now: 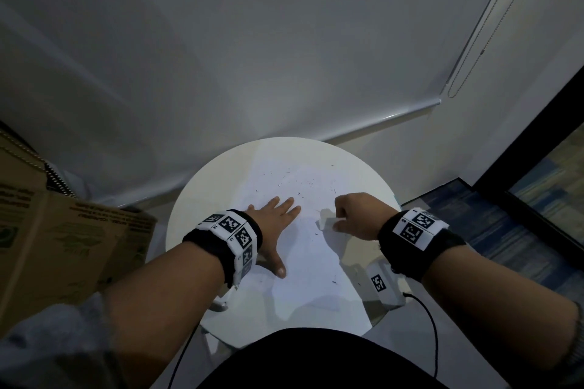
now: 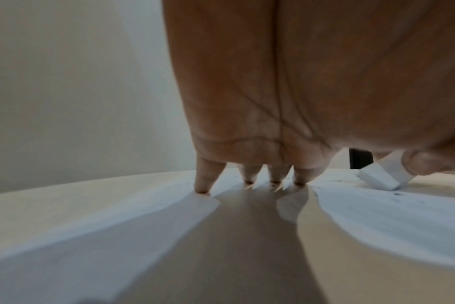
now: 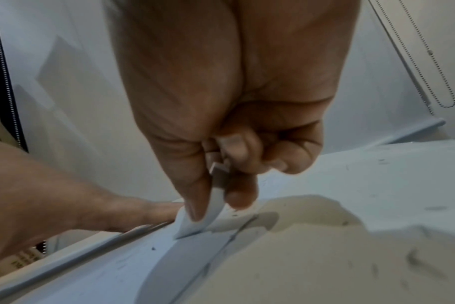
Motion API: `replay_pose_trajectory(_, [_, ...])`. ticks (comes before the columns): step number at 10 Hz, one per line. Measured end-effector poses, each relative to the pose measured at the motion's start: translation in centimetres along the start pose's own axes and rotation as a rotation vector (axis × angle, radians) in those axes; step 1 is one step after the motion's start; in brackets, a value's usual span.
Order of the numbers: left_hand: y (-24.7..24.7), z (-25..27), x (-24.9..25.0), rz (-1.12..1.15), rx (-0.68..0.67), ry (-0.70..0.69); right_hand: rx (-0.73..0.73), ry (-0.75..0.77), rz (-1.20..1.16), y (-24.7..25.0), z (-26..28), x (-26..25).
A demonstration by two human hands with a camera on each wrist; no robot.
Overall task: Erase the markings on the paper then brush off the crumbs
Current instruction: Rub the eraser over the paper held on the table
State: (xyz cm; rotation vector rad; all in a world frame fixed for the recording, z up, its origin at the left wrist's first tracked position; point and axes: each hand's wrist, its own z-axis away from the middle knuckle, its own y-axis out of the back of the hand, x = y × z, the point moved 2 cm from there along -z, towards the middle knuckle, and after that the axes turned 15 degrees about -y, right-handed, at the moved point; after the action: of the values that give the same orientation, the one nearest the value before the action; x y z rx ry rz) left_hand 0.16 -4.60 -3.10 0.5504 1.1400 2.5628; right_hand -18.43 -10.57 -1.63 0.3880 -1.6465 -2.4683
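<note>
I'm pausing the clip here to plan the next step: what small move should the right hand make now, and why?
Probably rub the eraser on across the paper. The right hand pinches it there, the left hand presses flat, but whether markings remain is unclear; crumbs lie scattered for brushing afterwards.

A sheet of paper (image 1: 311, 249) lay on the worktop (image 1: 189, 221). The left hand (image 1: 274, 224) rested on the paper's left part, the right hand (image 1: 360, 215) stood to its right with the eraser (image 1: 327, 223) touching the sheet. Crumbs (image 1: 297, 183) lay behind both hands. A cardboard box (image 1: 63, 230) stood left of the worktop.
</note>
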Motion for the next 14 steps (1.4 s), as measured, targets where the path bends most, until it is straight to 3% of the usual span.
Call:
replay_pose_trajectory(2, [-1.0, 0.3, -0.4, 0.048, 0.092, 0.02, -0.015, -0.007, -0.17, 0.0, -0.4, 0.4])
replay_pose_trajectory(4, [-0.8, 0.5, -0.4, 0.043, 0.077, 0.019, -0.302, 0.068, -0.138, -0.4, 0.4, -0.1])
replay_pose_trajectory(5, [-0.8, 0.4, -0.3, 0.044, 0.08, 0.018, -0.104, 0.034, -0.138, 0.1, -0.6, -0.3])
replay_pose_trajectory(6, [-0.9, 0.4, -0.3, 0.049, 0.09, 0.02, -0.094, 0.052, -0.141, -0.2, -0.5, -0.5])
replay_pose_trajectory(7, [-0.9, 0.4, -0.4, 0.049, 0.091, 0.022, -0.285, 0.09, -0.137, -0.6, 0.4, -0.9])
replay_pose_trajectory(9, [-0.9, 0.4, -0.3, 0.054, 0.097, 0.024, 0.08, 0.012, -0.198, 0.4, -1.4, -1.1])
replay_pose_trajectory(11, [-1.0, 0.4, -0.4, 0.055, 0.095, 0.023, -0.288, 0.099, -0.184, -0.2, -0.3, -1.2])
replay_pose_trajectory(12, [-1.0, 0.4, -0.4, 0.045, 0.099, 0.027, -0.085, 0.058, -0.178, 0.5, -1.4, -1.3])
replay_pose_trajectory(13, [-1.0, 0.3, -0.4, 0.04, 0.097, 0.028, -0.045, 0.045, -0.195, 0.5, -1.5, -1.3])
replay_pose_trajectory(14, [-1.1, 0.1, -0.5, 0.04, 0.097, 0.028, -0.284, 0.104, -0.139, -0.2, -0.2, -1.6])
